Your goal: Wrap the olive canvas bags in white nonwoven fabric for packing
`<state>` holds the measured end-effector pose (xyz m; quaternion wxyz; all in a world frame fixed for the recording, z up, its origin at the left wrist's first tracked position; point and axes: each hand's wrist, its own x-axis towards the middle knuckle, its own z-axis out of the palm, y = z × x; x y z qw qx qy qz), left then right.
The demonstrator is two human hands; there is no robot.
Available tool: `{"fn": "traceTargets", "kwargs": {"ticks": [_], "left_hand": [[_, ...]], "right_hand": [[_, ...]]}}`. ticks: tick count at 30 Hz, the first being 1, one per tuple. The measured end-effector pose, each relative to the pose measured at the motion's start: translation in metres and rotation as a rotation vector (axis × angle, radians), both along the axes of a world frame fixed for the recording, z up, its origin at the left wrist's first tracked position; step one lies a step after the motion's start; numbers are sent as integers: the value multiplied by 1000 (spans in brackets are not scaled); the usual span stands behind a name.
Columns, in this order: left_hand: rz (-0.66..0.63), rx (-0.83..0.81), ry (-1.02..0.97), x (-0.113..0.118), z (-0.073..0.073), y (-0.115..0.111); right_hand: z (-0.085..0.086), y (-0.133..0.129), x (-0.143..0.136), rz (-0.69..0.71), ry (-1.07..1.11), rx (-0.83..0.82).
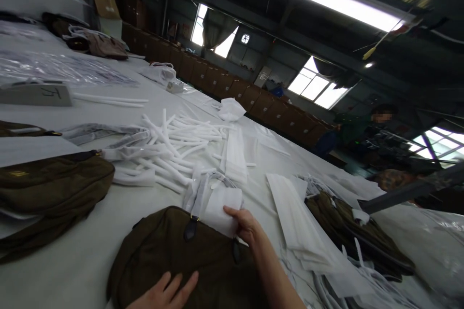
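An olive-brown bag (163,251) with dark leather tabs lies in front of me. Its handles (197,193), wrapped in clear film, extend away from me. My left hand (166,294) rests on the front of the bag, fingers spread. At the top edge of the bag, my right hand (246,224) pinches a white foam sheet (223,205) that lies against the handles. The fingers behind this sheet are partly hidden.
White foam rods (177,140) are heaped beyond the bag. Foam sheets (297,222) are stacked to the right. Other olive bags lie left (54,188) and right (355,231). Brown cartons (217,79) line the far side. A person (358,125) is at the right.
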<state>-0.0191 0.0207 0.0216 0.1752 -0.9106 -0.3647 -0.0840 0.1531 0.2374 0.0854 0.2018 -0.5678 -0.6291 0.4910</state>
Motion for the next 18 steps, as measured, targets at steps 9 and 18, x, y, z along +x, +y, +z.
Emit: {"fn": "traceTargets", "kwargs": {"ticks": [9, 18], "left_hand": [[31, -106, -128, -5, 6, -23], [43, -310, -298, -4, -3, -23]], "right_hand": [[43, -100, 17, 137, 20, 330], [-19, -210, 73, 680, -461, 1002]]}}
